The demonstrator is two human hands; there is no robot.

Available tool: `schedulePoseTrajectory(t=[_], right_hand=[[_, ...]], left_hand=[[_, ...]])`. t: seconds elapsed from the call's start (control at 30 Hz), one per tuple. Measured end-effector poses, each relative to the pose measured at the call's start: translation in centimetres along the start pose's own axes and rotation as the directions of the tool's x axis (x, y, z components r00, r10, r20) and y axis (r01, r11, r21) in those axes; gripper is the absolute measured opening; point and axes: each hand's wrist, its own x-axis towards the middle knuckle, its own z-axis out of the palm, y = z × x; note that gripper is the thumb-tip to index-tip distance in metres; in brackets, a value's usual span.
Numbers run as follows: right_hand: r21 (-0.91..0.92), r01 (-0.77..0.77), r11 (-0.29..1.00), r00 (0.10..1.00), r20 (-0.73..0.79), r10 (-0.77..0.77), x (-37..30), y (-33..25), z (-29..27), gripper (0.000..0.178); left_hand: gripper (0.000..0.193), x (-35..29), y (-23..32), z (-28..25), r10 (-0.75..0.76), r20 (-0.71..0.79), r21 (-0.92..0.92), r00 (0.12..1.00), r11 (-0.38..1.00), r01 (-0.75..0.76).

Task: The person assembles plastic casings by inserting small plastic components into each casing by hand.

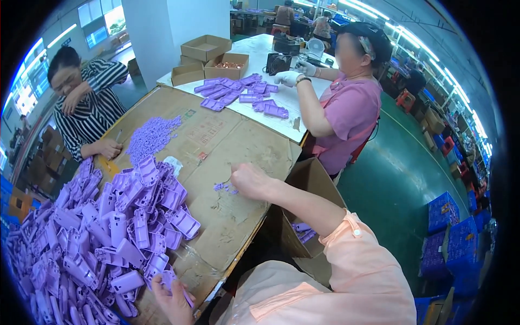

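My left hand [172, 302], low in the picture, grips a purple plastic casing [169, 277] at the table's near edge. The large heap of purple casings [97, 238] lies right beside it. My right hand [250, 182] is over the cardboard-covered tabletop [216, 238], its fingers closed and pointing down. Whatever the fingertips may hold is hidden. Just next to them is a scatter of tiny purple pieces [223, 188]. Farther off, a bigger pile of such small purple pieces [154, 135] sits near the heap.
A person in striped clothing [97, 97] rests a hand at the table's left edge. Across to the right, a gloved person [346, 97] works at a white table [265, 54] with purple casings [233, 92] and cardboard boxes [206, 49]. An open carton [311, 189] stands below my right forearm.
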Motion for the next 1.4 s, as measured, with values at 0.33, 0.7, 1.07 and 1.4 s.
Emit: schedulePoseTrajectory(t=[0.33, 0.7, 1.07, 1.4], right_hand=[[0.582, 0.254, 0.772, 0.954, -0.017, -0.301, -3.9, -7.6, 0.8, 0.004], [0.939, -0.152, 0.308, 0.942, 0.232, -0.241, -7.1, -14.3, -2.8, 0.017], [0.911, 0.185, 0.368, 0.955, -0.077, -0.288, -8.5, -15.6, -2.5, 0.007], [0.498, 0.616, 0.611, 0.780, -0.275, -0.562, -9.2, -15.9, -2.5, 0.010]], left_hand=[[0.030, -1.4, -2.1, 1.1, -0.385, 0.249, -0.334, 0.888, 0.827, 0.452], [0.024, -2.6, -0.8, 3.5, -0.281, 0.250, -0.405, 0.926, 0.839, 0.364], [0.023, -2.8, -0.8, 3.3, -0.212, 0.266, -0.362, 0.940, 0.882, 0.302], [0.023, -3.9, -0.4, 2.9, -0.262, 0.206, -0.380, 0.943, 0.867, 0.324]])
